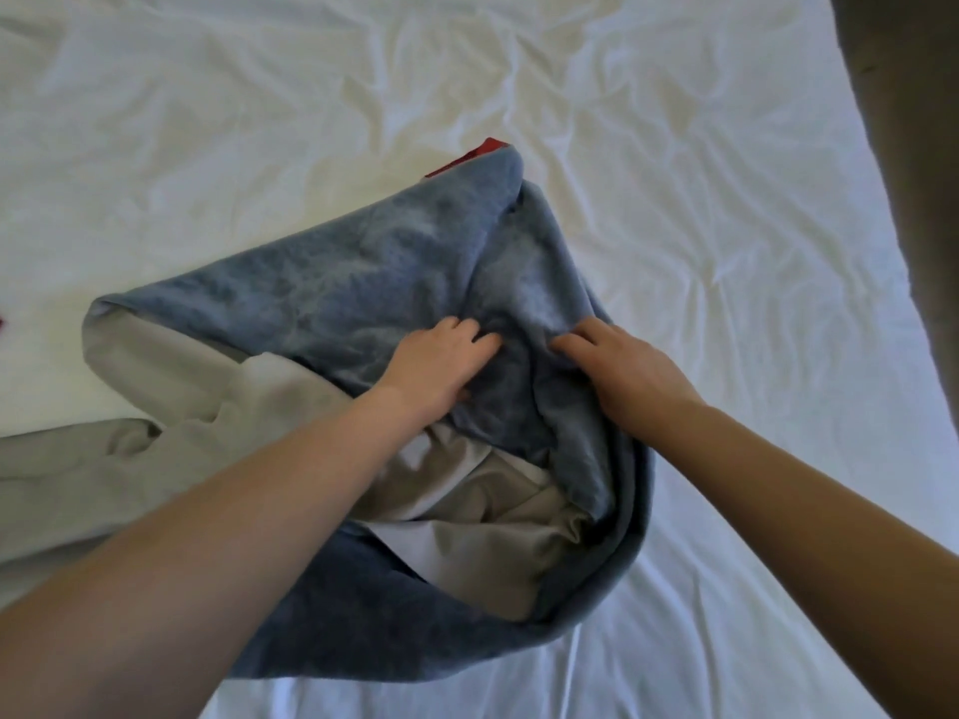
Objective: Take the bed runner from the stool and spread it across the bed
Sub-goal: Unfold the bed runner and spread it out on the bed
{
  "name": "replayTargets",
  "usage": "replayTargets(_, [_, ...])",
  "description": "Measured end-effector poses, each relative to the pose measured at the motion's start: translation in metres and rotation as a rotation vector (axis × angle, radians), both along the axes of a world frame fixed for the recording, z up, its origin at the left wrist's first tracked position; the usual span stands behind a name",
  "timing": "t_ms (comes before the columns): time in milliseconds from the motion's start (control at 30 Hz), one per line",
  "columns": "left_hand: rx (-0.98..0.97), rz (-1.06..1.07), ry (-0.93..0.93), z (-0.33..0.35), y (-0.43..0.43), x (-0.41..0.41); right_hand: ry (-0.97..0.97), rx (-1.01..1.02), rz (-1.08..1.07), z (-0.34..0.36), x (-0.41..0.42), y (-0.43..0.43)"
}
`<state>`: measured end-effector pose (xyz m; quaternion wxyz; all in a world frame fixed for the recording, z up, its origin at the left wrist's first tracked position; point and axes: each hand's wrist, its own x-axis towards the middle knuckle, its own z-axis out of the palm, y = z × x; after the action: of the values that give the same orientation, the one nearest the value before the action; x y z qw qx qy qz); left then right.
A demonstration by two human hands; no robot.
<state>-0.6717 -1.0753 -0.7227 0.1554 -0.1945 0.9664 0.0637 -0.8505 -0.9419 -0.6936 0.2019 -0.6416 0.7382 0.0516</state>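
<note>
— Surroundings first: what lies about the heap?

— Only the bed (674, 173), its white sheet creased all over. Beyond the bed's right edge runs a dull brown surface (908, 147); floor or wall, I cannot tell.

— And the bed runner (363, 303)?

— Bunched on the sheet, well in from that right edge, folded over itself in a loose mound. One grey end trails away toward the bed's left side.

— What is it made of?

— Mottled blue plush on the face, soft and thick. The back is a smooth pale grey lining, which shows where the mound gapes open in the middle. A red patch (490, 150) peeps out at the far tip.

— The hands?

— Both bare forearms reach in from the near side, palms down on top of the mound. The left hand (441, 363) has its fingers curled into the plush and its thumb tucked under a fold, gripping it. The right hand (622, 371) is just beside it, with a ridge of plush between them. Its fingertips dig into that ridge, but the thumb is hidden, so I cannot tell whether it pinches or only presses.
</note>
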Motion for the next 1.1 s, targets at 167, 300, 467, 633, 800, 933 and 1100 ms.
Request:
replayTargets(167, [-0.081,-0.174,0.256,-0.006,-0.022,-0.003,0.049,0.012,0.061,0.002,-0.026,0.002])
replayTargets(300, [-0.134,-0.208,0.329,0.012,-0.052,-0.021,0.097,-0.068,0.137,0.015,-0.049,-0.015])
replayTargets(467, [-0.191,-0.033,0.392,0.057,-0.113,-0.062,0.136,-0.276,-0.035,0.037,-0.084,-0.083])
replayTargets(633, [-0.226,0.163,0.272,0.076,-0.153,-0.074,0.155,-0.279,-0.172,0.037,-0.085,-0.128])
replayTargets(800, [-0.141,0.255,0.256,0.056,-0.146,-0.033,0.091,-0.043,-0.027,0.032,-0.062,-0.116])
replayTargets(933, [-0.158,0.253,0.214,0.042,-0.151,0.021,0.069,-0.172,-0.044,0.035,-0.065,-0.120])
replayTargets(1100, [-0.177,0.384,0.112,0.030,-0.165,0.075,0.013,-0.226,-0.006,0.030,-0.049,-0.161])
